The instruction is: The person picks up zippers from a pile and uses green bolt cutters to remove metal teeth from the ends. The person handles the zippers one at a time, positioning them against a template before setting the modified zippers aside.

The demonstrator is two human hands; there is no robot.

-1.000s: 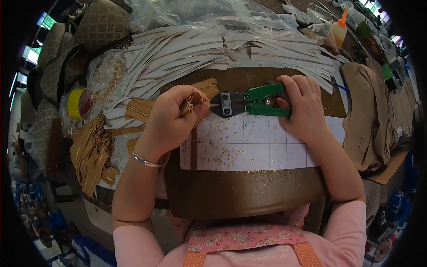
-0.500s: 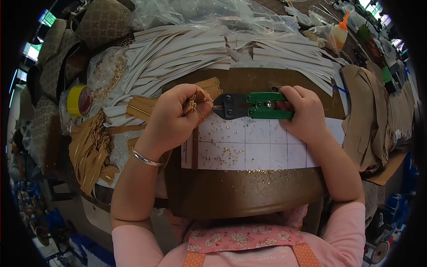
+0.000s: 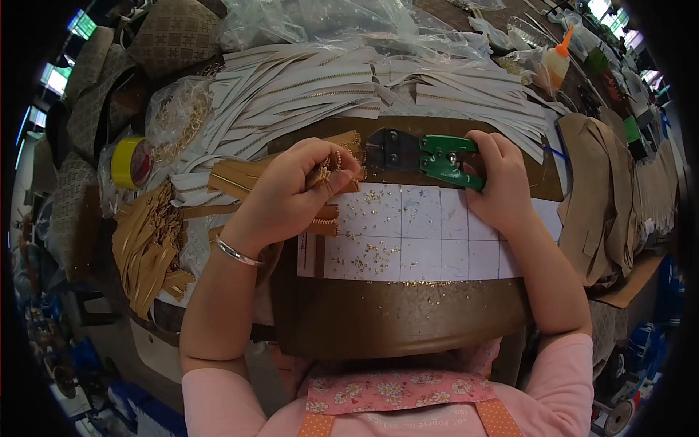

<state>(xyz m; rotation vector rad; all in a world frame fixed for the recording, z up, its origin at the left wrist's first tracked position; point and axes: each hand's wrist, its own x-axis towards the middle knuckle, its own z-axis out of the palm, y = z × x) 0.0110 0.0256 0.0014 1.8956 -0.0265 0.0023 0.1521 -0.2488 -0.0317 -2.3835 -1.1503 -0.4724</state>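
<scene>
My left hand (image 3: 291, 191) is closed on tan zipper tape (image 3: 326, 221) with gold teeth, its thumb and fingers pinched near the tape's end. My right hand (image 3: 502, 177) grips the green handles of a hand tool (image 3: 445, 162), whose black jaws point left and sit just beside the left fingertips, apart from them. Below lies a white gridded sheet (image 3: 451, 255) scattered with small gold bits (image 3: 375, 255), on a brown board (image 3: 408, 320). More gold bits lie along the sheet's lower edge.
White zipper strips (image 3: 306, 91) spread behind the board. Tan zippers (image 3: 145, 255) are heaped at the left, near yellow tape (image 3: 131, 163). Brown fabric pieces (image 3: 601, 197) lie at the right. A bottle with an orange tip (image 3: 555, 64) stands at the back right, and clear plastic (image 3: 320, 22) at the back.
The tool has moved right and slightly up, away from my left fingertips, and its handles are spread wider. A tan zipper end now shows below my left hand.
</scene>
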